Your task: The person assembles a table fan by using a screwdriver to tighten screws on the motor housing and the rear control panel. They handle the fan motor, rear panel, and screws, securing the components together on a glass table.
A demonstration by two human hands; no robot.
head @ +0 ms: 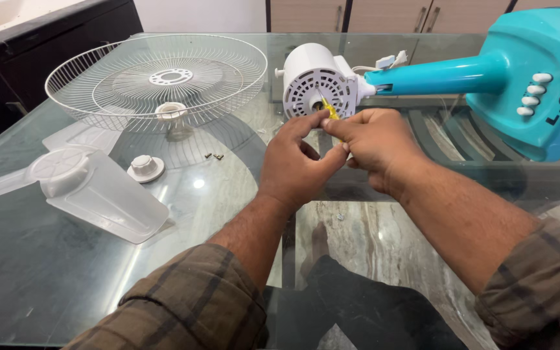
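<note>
A white fan motor housing (311,85) lies on its side on the glass table (46,272), joined to a turquoise fan stand (507,78) with white buttons. My right hand (374,146) grips a yellow-handled screwdriver (330,110) whose tip points at the housing's face. My left hand (296,159) pinches the screwdriver shaft just in front of the housing. Both hands meet close together below the motor.
A white wire fan guard (157,78) lies at the back left with a white plastic ring (171,110) in front of it. A translucent fan blade (92,188), a white round cap nut (145,167) and two small screws (214,155) lie on the glass to the left.
</note>
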